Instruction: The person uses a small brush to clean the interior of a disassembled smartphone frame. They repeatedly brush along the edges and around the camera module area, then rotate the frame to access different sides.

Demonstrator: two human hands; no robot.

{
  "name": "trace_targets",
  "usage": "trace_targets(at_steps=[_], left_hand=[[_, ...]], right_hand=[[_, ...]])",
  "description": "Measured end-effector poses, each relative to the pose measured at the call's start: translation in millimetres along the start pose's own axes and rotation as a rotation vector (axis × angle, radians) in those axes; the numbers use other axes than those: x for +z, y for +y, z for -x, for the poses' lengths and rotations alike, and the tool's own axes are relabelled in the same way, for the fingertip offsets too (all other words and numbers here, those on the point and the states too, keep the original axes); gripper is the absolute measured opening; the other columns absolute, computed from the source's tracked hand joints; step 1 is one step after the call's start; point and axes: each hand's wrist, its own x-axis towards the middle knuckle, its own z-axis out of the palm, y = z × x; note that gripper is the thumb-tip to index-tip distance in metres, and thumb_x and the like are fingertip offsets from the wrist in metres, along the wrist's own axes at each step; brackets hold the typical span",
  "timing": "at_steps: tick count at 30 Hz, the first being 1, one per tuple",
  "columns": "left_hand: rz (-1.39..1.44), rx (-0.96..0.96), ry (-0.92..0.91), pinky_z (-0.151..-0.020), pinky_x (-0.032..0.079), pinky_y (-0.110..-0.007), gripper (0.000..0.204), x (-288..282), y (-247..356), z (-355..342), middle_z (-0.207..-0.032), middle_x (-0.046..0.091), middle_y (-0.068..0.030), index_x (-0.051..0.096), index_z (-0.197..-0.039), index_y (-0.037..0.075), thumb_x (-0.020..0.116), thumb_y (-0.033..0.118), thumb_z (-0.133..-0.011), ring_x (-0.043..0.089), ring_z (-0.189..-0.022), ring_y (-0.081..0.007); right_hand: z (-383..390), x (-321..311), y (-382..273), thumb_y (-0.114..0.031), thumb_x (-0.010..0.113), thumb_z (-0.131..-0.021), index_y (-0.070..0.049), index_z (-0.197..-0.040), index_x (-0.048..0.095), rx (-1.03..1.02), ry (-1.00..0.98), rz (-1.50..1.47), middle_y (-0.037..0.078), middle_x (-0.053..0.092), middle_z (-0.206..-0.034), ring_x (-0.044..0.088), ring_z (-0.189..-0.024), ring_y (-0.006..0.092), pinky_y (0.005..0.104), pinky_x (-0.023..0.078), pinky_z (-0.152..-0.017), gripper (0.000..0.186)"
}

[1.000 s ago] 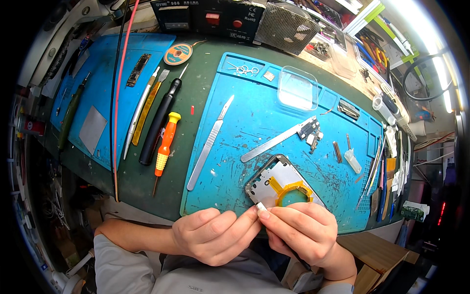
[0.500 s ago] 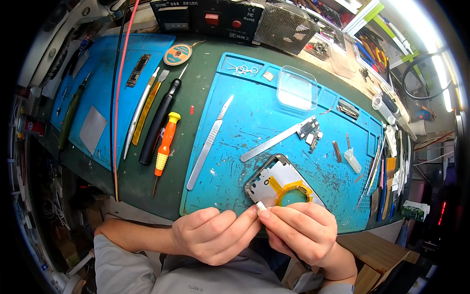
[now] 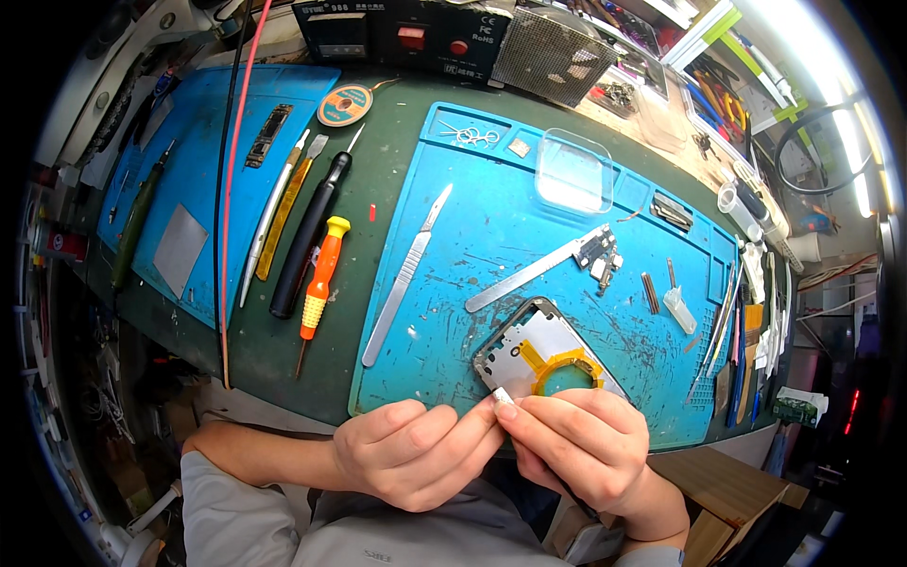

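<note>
My left hand (image 3: 420,454) and my right hand (image 3: 576,444) meet fingertip to fingertip, closed on a small white piece (image 3: 503,399); which fingers bear on it is partly hidden. A thin dark item (image 3: 578,501) shows beneath my right hand, its full shape hidden. Just beyond the fingers lies an opened phone housing (image 3: 510,352), silver inside, with a yellow ring-shaped flex part (image 3: 539,364), on the blue mat (image 3: 435,378). Farther up, a metal strip (image 3: 520,283) carries small circuit boards (image 3: 600,255), and a scalpel (image 3: 406,274) rests to the left.
An orange-yellow screwdriver (image 3: 319,283), black-handled tool (image 3: 312,227) and solder-wick spool (image 3: 343,104) lie left on the green surface (image 3: 368,161). A clear box (image 3: 573,170) sits at the mat's back, before a black machine (image 3: 397,38). Several slim tools (image 3: 732,340) line the right edge; cables cross the left mat (image 3: 170,246).
</note>
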Motion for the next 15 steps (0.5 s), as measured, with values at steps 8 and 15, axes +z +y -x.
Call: trace_targets(at_steps=[8,15], left_hand=[[-0.009,0.0,-0.001,-0.069,0.042,-0.027,0.019,0.1,-0.2,-1.4,-0.106,0.084,-0.0005,0.084,-0.099,0.011,0.066,0.017,-0.095,0.06,-0.081,-0.0105],[-0.011,-0.004,-0.004,-0.069,0.042,-0.027,0.019,-0.3,0.1,-0.6,-0.106,0.084,-0.0001,0.084,-0.099,0.012,0.065,0.018,-0.098,0.06,-0.082,-0.0104]], right_hand=[[-1.5,4.5,1.2,-0.002,0.082,-0.073,0.004,-0.116,0.08,0.025,0.035,-0.022,0.009,0.077,-0.106,0.074,-0.081,0.0208,0.0313,0.062,-0.068,0.044],[-2.6,1.7,0.4,-0.001,0.083,-0.074,0.004,-0.114,0.081,0.028,0.016,-0.025,0.01,0.077,-0.106,0.074,-0.081,0.0204,0.0309,0.062,-0.068,0.041]])
